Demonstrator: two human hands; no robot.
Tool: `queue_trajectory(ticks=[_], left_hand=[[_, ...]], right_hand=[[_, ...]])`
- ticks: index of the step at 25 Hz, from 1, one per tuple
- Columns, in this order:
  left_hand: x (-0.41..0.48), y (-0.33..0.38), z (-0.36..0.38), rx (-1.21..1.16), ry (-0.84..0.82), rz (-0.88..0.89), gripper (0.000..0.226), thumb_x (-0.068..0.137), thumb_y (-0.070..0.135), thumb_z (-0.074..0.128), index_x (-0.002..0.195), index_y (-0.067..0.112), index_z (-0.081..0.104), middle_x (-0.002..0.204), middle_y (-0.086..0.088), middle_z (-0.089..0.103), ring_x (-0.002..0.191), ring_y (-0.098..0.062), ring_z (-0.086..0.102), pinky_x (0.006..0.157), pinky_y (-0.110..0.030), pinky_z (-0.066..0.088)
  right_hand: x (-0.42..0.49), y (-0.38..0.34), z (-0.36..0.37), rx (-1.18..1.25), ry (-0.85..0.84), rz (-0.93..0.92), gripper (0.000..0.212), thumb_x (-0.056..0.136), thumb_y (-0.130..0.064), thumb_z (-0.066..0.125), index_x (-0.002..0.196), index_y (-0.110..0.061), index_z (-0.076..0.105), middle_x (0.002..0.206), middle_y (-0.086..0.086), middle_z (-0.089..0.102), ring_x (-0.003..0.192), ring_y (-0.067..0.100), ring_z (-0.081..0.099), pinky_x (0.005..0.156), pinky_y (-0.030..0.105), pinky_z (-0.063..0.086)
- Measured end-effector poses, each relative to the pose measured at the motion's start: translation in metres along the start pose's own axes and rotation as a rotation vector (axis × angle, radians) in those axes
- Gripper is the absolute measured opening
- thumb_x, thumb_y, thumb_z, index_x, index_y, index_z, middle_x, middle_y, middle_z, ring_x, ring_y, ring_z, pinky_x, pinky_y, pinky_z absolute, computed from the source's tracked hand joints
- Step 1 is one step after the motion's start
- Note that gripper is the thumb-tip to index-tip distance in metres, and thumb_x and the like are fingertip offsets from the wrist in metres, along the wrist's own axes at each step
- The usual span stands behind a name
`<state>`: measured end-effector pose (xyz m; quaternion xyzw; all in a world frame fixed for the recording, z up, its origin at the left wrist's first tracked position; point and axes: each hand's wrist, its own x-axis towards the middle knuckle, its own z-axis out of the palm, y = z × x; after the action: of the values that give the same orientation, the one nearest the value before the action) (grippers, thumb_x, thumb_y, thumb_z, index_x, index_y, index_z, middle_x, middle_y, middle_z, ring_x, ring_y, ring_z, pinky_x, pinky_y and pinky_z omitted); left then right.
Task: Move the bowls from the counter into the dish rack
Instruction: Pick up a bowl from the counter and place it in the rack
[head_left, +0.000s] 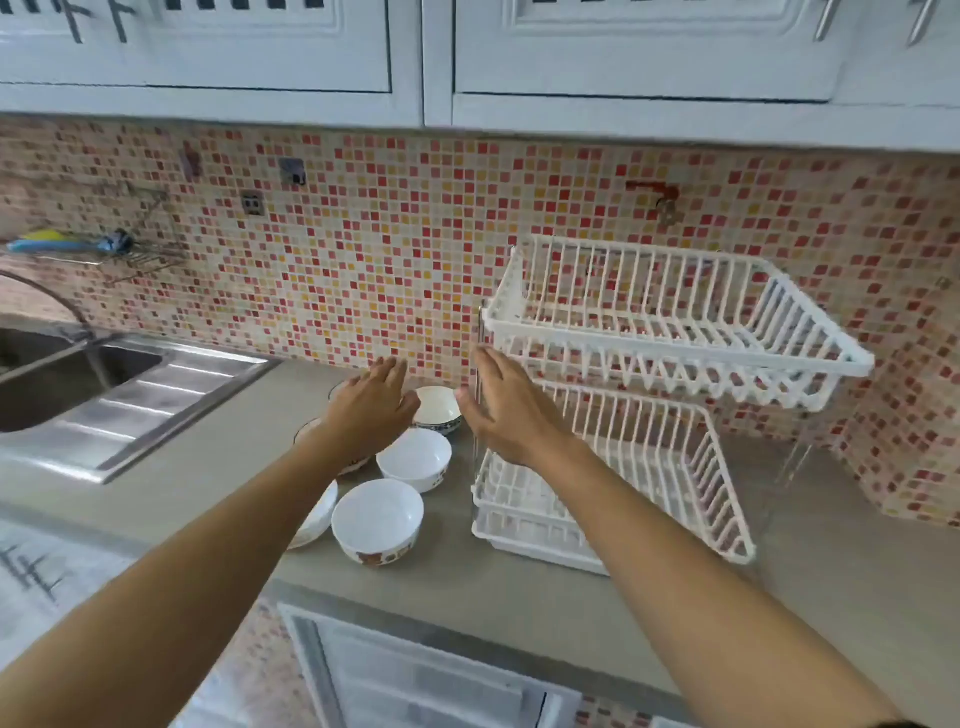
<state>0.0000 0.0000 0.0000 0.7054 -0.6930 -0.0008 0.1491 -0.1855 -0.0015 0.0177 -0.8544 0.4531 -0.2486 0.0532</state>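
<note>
Several white bowls stand on the grey counter (498, 587) left of a white two-tier dish rack (670, 332). The nearest bowl (377, 519) has a brown pattern; another plain bowl (414, 457) sits behind it, and a blue-rimmed bowl (439, 408) is farthest back. My left arm partly hides two more bowls. My left hand (371, 410) hovers flat with fingers spread above the back bowls, holding nothing. My right hand (506, 410) is open beside the rack's left edge, above the lower tier (524, 519). Both tiers hold nothing.
A steel sink (67, 384) with a drainboard and curved tap lies at the left. A wire wall shelf (104, 249) holds blue and yellow items. White upper cabinets (415, 52) hang overhead. The mosaic wall stands right behind the rack.
</note>
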Motion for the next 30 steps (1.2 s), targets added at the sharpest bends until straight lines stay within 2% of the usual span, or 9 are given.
queue_trajectory(ticks=[4, 8, 11, 15, 18, 23, 25, 27, 30], left_hand=[[-0.021, -0.047, 0.041, -0.075, -0.099, -0.204, 0.056, 0.099, 0.032, 0.034, 0.146, 0.003, 0.027, 0.156, -0.016, 0.026, 0.144, -0.031, 0.026, 0.114, -0.044, 0.026], [-0.043, -0.082, 0.092, -0.176, -0.164, -0.459, 0.043, 0.096, 0.035, 0.037, 0.123, 0.003, 0.048, 0.126, -0.019, 0.056, 0.116, -0.037, 0.053, 0.094, -0.042, 0.042], [-0.051, -0.099, 0.129, -0.204, -0.303, -0.563, 0.043, 0.096, 0.034, 0.034, 0.118, 0.002, 0.053, 0.116, -0.018, 0.062, 0.108, -0.036, 0.058, 0.082, -0.038, 0.044], [-0.049, -0.110, 0.160, -0.311, -0.347, -0.615, 0.042, 0.097, 0.028, 0.035, 0.124, 0.000, 0.051, 0.120, -0.020, 0.061, 0.111, -0.036, 0.058, 0.089, -0.039, 0.046], [-0.048, -0.114, 0.172, -0.407, -0.358, -0.603, 0.040, 0.096, 0.022, 0.041, 0.128, 0.000, 0.046, 0.122, -0.018, 0.060, 0.112, -0.035, 0.058, 0.090, -0.037, 0.047], [-0.041, -0.116, 0.168, -0.598, -0.321, -0.608, 0.048, 0.089, 0.009, 0.051, 0.134, 0.000, 0.040, 0.130, -0.018, 0.056, 0.118, -0.036, 0.055, 0.092, -0.036, 0.046], [-0.029, -0.111, 0.150, -0.582, -0.269, -0.609, 0.046, 0.089, 0.011, 0.052, 0.130, -0.003, 0.039, 0.127, -0.023, 0.056, 0.115, -0.039, 0.055, 0.090, -0.037, 0.046], [-0.014, -0.108, 0.125, -0.566, -0.229, -0.555, 0.046, 0.089, 0.013, 0.052, 0.129, -0.002, 0.034, 0.123, -0.024, 0.056, 0.110, -0.042, 0.055, 0.085, -0.039, 0.044], [0.012, -0.106, 0.078, -0.617, -0.109, -0.441, 0.042, 0.089, 0.005, 0.045, 0.128, 0.001, 0.032, 0.116, -0.027, 0.057, 0.095, -0.040, 0.052, 0.073, -0.034, 0.037]], right_hand=[[0.011, -0.002, 0.070, 0.059, -0.170, 0.055, 0.062, 0.098, -0.038, 0.037, 0.149, -0.008, 0.019, 0.157, 0.009, 0.021, 0.143, 0.024, 0.024, 0.112, 0.037, 0.028], [0.022, 0.015, 0.151, 0.116, -0.312, 0.227, 0.064, 0.096, -0.039, 0.040, 0.147, -0.006, 0.022, 0.149, 0.014, 0.035, 0.133, 0.031, 0.039, 0.104, 0.041, 0.039], [0.021, 0.026, 0.203, 0.125, -0.407, 0.391, 0.064, 0.095, -0.041, 0.041, 0.146, -0.006, 0.023, 0.142, 0.019, 0.043, 0.127, 0.036, 0.045, 0.100, 0.042, 0.041], [0.015, 0.029, 0.250, 0.153, -0.528, 0.583, 0.069, 0.093, -0.046, 0.044, 0.144, -0.005, 0.024, 0.140, 0.020, 0.045, 0.126, 0.037, 0.047, 0.100, 0.042, 0.041], [0.015, 0.027, 0.268, 0.233, -0.567, 0.636, 0.059, 0.089, -0.030, 0.054, 0.138, -0.006, 0.034, 0.137, 0.017, 0.050, 0.122, 0.036, 0.050, 0.097, 0.038, 0.044], [0.029, 0.021, 0.247, 0.233, -0.549, 0.582, 0.052, 0.086, -0.018, 0.052, 0.136, -0.008, 0.040, 0.130, 0.018, 0.056, 0.115, 0.035, 0.055, 0.090, 0.034, 0.046], [0.039, 0.015, 0.224, 0.246, -0.462, 0.562, 0.050, 0.085, -0.017, 0.049, 0.134, -0.012, 0.040, 0.122, 0.015, 0.061, 0.105, 0.034, 0.061, 0.084, 0.033, 0.048], [0.049, 0.006, 0.194, 0.227, -0.348, 0.538, 0.055, 0.083, -0.019, 0.046, 0.136, -0.017, 0.036, 0.113, 0.014, 0.064, 0.094, 0.035, 0.064, 0.081, 0.038, 0.052], [0.064, -0.011, 0.145, 0.170, -0.181, 0.435, 0.061, 0.088, -0.015, 0.044, 0.146, -0.021, 0.026, 0.093, 0.012, 0.061, 0.083, 0.028, 0.058, 0.070, 0.032, 0.047]])
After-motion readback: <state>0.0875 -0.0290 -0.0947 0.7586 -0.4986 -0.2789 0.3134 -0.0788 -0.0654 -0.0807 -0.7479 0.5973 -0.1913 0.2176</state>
